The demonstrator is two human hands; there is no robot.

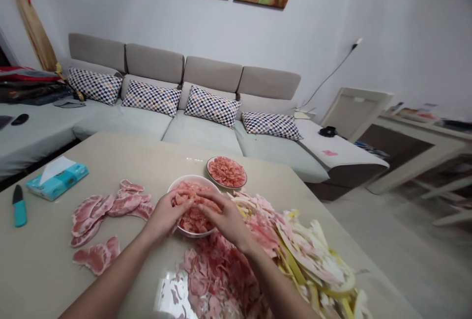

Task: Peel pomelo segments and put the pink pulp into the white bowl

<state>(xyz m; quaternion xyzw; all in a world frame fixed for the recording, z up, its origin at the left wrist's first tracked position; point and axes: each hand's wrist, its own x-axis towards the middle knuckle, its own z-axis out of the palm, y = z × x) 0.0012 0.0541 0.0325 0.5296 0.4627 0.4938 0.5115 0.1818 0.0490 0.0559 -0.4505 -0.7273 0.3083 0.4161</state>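
Your left hand (175,211) and right hand (224,213) sit close together over the bowl (194,234) on the counter (147,157), fingers curled at the pink pulp (195,221) inside; whether they're clamped on a piece, I can't tell. You seem to be loosening pulp, which calls for light, low fingertips. The tissue pack (61,181) has markings too small to read.

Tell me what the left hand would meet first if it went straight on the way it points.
The left hand would probably meet the pulp in the bowl first, though the right hand sits close to that line and depth there is unclear.
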